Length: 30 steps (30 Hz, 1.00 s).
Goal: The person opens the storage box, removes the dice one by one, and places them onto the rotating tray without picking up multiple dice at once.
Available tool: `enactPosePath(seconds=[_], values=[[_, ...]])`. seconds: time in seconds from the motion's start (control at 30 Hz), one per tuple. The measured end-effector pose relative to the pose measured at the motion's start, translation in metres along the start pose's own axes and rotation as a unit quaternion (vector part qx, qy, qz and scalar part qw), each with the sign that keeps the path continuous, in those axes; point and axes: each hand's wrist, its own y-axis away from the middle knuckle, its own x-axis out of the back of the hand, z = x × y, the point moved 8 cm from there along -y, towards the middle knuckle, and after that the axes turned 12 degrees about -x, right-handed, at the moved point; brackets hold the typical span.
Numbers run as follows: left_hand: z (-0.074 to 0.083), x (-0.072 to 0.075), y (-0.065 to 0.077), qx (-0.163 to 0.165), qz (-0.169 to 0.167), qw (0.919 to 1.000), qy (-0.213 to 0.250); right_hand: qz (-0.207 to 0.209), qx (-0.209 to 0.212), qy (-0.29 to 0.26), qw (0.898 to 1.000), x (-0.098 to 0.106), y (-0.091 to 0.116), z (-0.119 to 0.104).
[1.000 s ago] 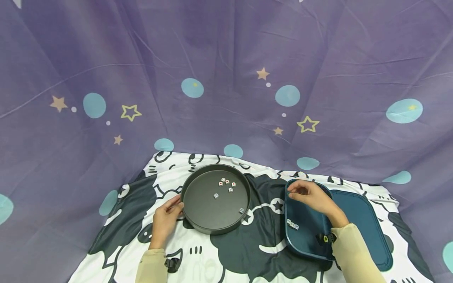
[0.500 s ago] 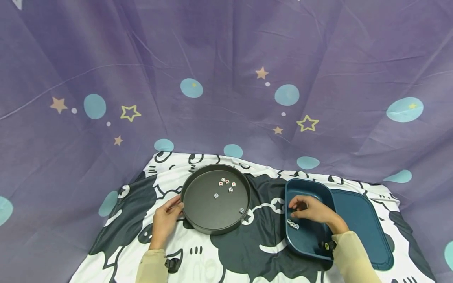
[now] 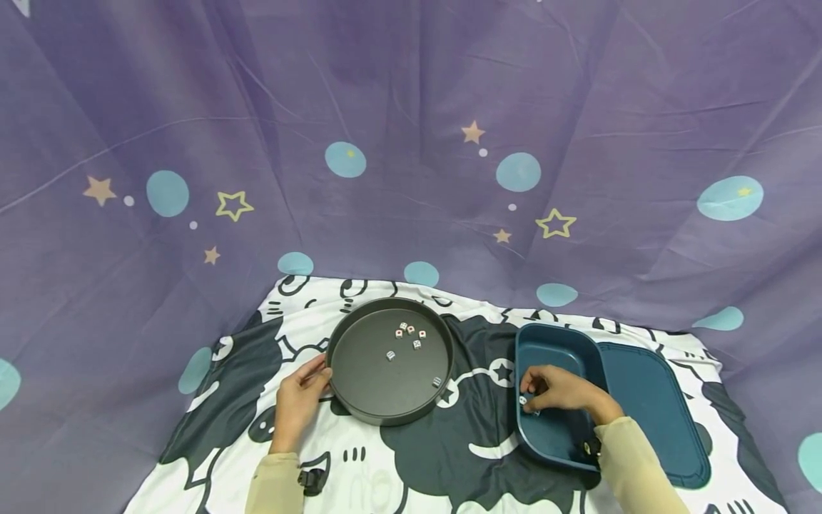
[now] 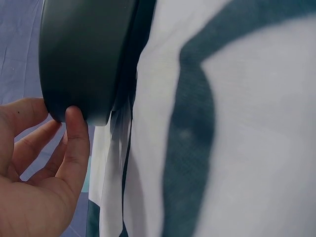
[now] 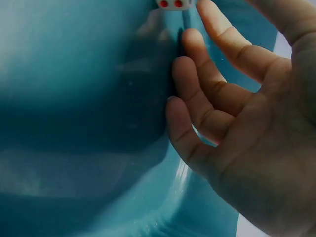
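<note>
A round dark pan (image 3: 385, 389) lies on the patterned cloth with several white dice (image 3: 412, 330) inside it. At the pan's left edge, my left hand (image 3: 298, 403) grips the rim; the left wrist view has its fingers (image 4: 74, 126) against the pan wall (image 4: 84, 64). My right hand (image 3: 561, 389) is down inside a deep blue box (image 3: 559, 442), thumb and fingers parted around a white die (image 3: 523, 400) near the left wall. Another die is partly hidden under the thumb. In the right wrist view, a die (image 5: 173, 4) shows close to the index fingertip; the thumb tip is out of frame.
A flat blue lid (image 3: 661, 414) lies right of the box, partly under the right forearm. The black-and-white cloth (image 3: 475, 421) runs between pan and box. Behind stands a purple curtain (image 3: 385, 86) with stars and dots.
My right hand has moved down inside the box, from its far end to the dice near the left wall. My left hand and the pan have kept their places.
</note>
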Motion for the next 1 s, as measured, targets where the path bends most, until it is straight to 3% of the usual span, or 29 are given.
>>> enactPosePath(seconds=[0.43,0.7,1.0], values=[[-0.0026,0.0013,0.0008,-0.007,0.004,1.0000,-0.002,0.062,-0.002,0.095,0.994,-0.0020,-0.0054,0.0021],[-0.0033,0.0015,0.0011,-0.007,0.005,1.0000,0.005,0.052,-0.005,0.076,0.996,-0.0033,-0.0066,0.0044],[-0.0040,0.0011,0.0005,-0.007,0.004,0.9999,0.009,0.043,0.008,0.016,0.999,0.0034,0.0003,0.0002]])
